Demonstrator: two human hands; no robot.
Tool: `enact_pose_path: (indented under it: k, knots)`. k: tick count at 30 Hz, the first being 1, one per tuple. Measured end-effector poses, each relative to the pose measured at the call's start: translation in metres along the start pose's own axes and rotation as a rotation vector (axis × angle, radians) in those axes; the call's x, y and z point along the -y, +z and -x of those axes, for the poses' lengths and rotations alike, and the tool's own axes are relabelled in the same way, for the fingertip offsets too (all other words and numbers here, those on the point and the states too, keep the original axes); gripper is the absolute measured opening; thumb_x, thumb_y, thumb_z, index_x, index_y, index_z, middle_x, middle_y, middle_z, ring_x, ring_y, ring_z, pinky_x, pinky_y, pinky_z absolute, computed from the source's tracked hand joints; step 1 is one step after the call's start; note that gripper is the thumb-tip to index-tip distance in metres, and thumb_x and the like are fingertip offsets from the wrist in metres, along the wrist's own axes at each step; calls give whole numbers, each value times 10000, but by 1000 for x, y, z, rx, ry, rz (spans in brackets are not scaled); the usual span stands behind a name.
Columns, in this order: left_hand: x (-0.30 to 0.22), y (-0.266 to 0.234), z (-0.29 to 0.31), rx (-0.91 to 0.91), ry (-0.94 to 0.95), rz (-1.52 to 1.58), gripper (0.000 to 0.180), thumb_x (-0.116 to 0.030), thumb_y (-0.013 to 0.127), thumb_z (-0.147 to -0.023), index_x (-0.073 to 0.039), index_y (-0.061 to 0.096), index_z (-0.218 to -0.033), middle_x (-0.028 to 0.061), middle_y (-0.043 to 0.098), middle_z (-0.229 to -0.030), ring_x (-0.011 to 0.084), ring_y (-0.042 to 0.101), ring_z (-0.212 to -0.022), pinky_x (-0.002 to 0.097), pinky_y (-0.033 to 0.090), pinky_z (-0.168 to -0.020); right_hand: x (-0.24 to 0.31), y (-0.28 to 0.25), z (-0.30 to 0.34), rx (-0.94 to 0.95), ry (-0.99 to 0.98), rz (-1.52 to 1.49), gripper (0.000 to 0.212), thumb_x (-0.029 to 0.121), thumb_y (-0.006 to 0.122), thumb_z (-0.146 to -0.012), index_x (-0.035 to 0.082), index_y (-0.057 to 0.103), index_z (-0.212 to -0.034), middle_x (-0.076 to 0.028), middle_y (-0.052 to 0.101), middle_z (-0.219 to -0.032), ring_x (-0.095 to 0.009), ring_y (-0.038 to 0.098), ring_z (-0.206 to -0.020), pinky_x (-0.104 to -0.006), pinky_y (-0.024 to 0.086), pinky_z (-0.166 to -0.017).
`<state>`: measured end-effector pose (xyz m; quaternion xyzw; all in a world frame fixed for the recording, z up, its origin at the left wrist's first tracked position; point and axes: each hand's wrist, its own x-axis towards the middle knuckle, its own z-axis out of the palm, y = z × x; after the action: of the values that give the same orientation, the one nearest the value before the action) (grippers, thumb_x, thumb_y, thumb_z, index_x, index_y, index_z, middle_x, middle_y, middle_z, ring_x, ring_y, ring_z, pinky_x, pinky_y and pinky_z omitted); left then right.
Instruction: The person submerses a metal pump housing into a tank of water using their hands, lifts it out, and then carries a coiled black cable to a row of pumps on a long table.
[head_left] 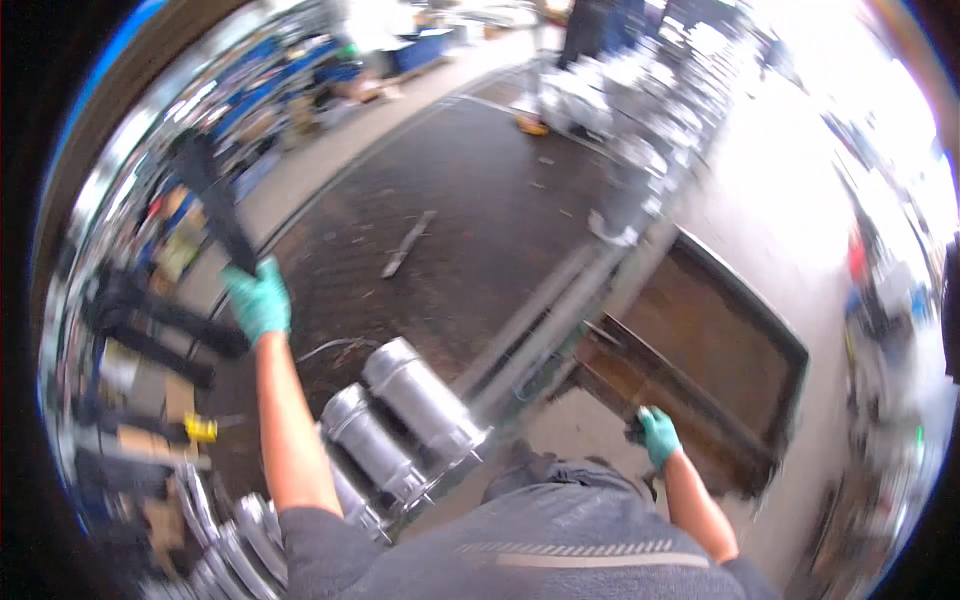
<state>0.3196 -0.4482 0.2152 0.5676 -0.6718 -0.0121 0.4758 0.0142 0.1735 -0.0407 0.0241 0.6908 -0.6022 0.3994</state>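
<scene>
My left hand (258, 302), in a green glove, reaches out over the left side of the dark work table (470, 170). Its fingers close around the lower end of a long black bar (215, 200), which slants up and away to the left. At the lower right, my gloved right hand (658, 438) is closed beside the near edge of a rusty metal tray (715, 320). A small dark thing (635, 432) shows at its fingertips, too blurred to name. Between my arms, silver metal cylinders (418, 392) lie side by side on the table's near edge.
A thin metal strip (408, 245) lies on the table. White and silver parts (640, 130) line its far right edge. More black bars (160, 315) and a yellow tool (201, 428) are at the left. Crowded shelving (260, 100) stands beyond. Grey floor runs along the right.
</scene>
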Motion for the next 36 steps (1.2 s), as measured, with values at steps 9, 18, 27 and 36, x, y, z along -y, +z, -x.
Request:
enact_pose_path:
  k: [9, 18, 27, 36]
  knots:
    - [-96, 49, 163, -127, 237, 615, 385, -252, 643, -1034, 49, 591, -1268, 180, 618, -1283, 315, 610, -1165, 446, 482, -1043, -26, -108, 56, -754, -428, 464, 275, 301, 626, -1035, 33, 678, -1059, -77, 704, -851, -140, 607, -792, -343, 530, -767]
    - [-274, 131, 461, 1007, 836, 822, 151, -195, 626, -1003, -50, 667, -997, 149, 664, -956, 351, 631, -930, 436, 507, -851, -38, -294, 51, -1007, -506, 839, 266, 276, 591, -1042, 22, 668, -1025, -210, 676, -989, -414, 650, -930, -472, 521, -836]
    - [-358, 226, 583, 1086, 844, 34, 496, -480, 419, -1067, -90, 701, -946, 204, 729, -1006, 422, 682, -993, 550, 537, -853, -41, -333, -3, -1058, -424, 1075, 398, 425, 546, -1037, 100, 619, -818, -124, 635, -821, -345, 654, -792, -471, 527, -686]
    - [-384, 234, 595, 1118, 823, -153, 462, -459, 429, -1061, -107, 716, -975, 177, 738, -1010, 412, 686, -991, 546, 532, -877, -33, -349, -19, -1053, -377, 1115, 423, 399, 552, -1029, 118, 581, -714, -126, 615, -722, -349, 643, -688, -476, 506, -603]
